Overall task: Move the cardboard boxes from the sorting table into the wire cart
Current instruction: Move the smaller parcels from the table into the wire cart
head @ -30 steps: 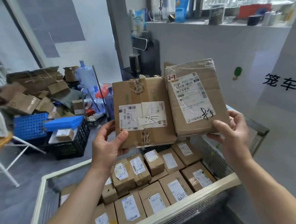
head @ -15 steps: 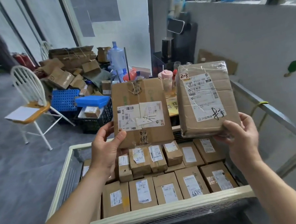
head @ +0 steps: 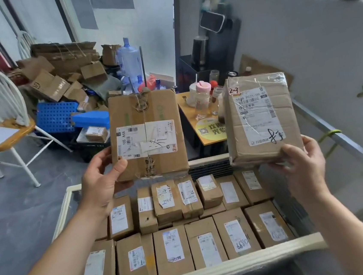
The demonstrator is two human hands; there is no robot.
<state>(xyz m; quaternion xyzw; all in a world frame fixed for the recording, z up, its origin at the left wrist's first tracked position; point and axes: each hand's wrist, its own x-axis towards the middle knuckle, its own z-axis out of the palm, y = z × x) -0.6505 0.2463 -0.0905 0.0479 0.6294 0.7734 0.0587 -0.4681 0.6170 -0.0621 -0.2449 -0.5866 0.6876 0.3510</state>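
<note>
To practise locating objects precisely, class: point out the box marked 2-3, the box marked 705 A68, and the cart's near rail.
box marked 2-3 (head: 261, 117): head view, on its white label.
box marked 705 A68 (head: 147, 138): head view, on its label's middle.
cart's near rail (head: 212, 271): head view, on the cream bar.

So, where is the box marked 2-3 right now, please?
The box marked 2-3 is right of centre in the head view, held by the right hand above the wire cart.

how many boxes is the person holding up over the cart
2. One taped box is in the left hand, above the far edge of the cart; one plastic-wrapped box is in the right hand, above its far right corner. Another behind them could be hidden.
</note>
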